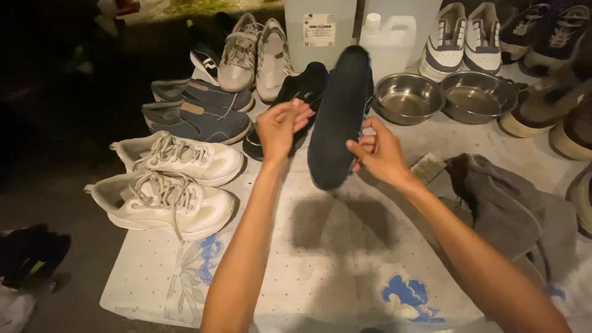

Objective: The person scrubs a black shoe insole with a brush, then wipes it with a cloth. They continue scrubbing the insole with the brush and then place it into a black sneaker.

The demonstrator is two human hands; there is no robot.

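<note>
Your right hand point(381, 154) pinches the edge of a long dark blue fabric shoe insole point(340, 117), fingers closed on its right side near the lower end, and holds it up over the white dotted cloth with blue flower prints point(320, 265). Your left hand point(280, 126) hovers just left of the insole, fingers loosely curled, thumb and fingertips close together; you cannot tell whether it grips anything.

Behind the insole stands a tall translucent plastic canister point(320, 31) with a white rectangular label on its front, and just right of it a smaller white plastic jug with a screw cap point(390, 46). Two round steel bowls point(408, 97) sit side by side to the right of the jug.

On your left lie two cream lace-up sneakers point(179, 179), then two dark blue canvas shoes point(197, 111) behind them, and two grey-beige sneakers point(253, 55) further back. A black shoe point(302, 86) lies under your left hand. Two white sneakers with dark trim point(464, 37) stand at the back right. A crumpled grey cloth point(499, 203) lies beside your right forearm.
</note>
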